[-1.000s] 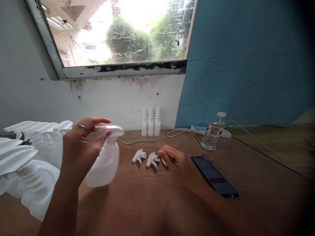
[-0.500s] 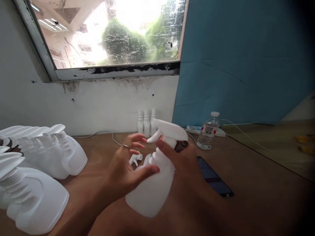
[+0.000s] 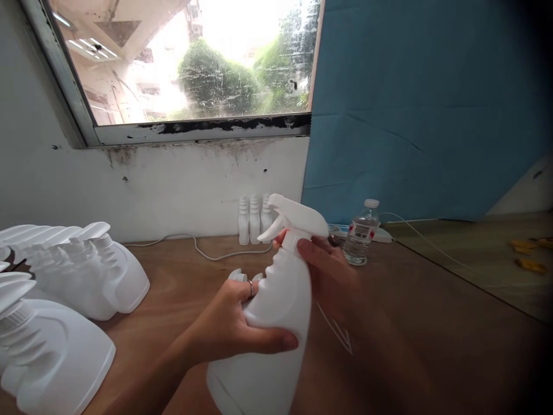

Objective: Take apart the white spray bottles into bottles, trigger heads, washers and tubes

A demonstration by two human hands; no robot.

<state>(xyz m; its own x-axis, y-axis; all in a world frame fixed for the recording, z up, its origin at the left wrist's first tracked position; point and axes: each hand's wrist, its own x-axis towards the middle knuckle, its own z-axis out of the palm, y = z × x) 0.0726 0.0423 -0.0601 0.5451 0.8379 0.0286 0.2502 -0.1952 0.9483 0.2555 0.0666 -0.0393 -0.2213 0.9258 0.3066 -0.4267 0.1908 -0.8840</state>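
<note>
The spray bottle [image 3: 283, 288] is white plastic, smooth and softly satin apart from some moulded ridges, with a trigger head [image 3: 302, 217] of smooth white plastic; the bottles to its left [image 3: 125, 276] look like the same pale plastic, and the small ringed bottles [image 3: 254, 219] are white and plastic-looking too. The bench [image 3: 173, 288] looks like brown wood with a dull sheen, while the water bottle [image 3: 360, 233] is clear, glossy plastic and the ring [image 3: 251, 289] shiny metal. The wall [image 3: 181, 184] is matt, stained paint, the window frame [image 3: 116, 135] flaking painted metal, the pane [image 3: 224, 75] dirt-speckled glass, the blue sheet [image 3: 397, 115] matt, creased and cloth-like.
</note>
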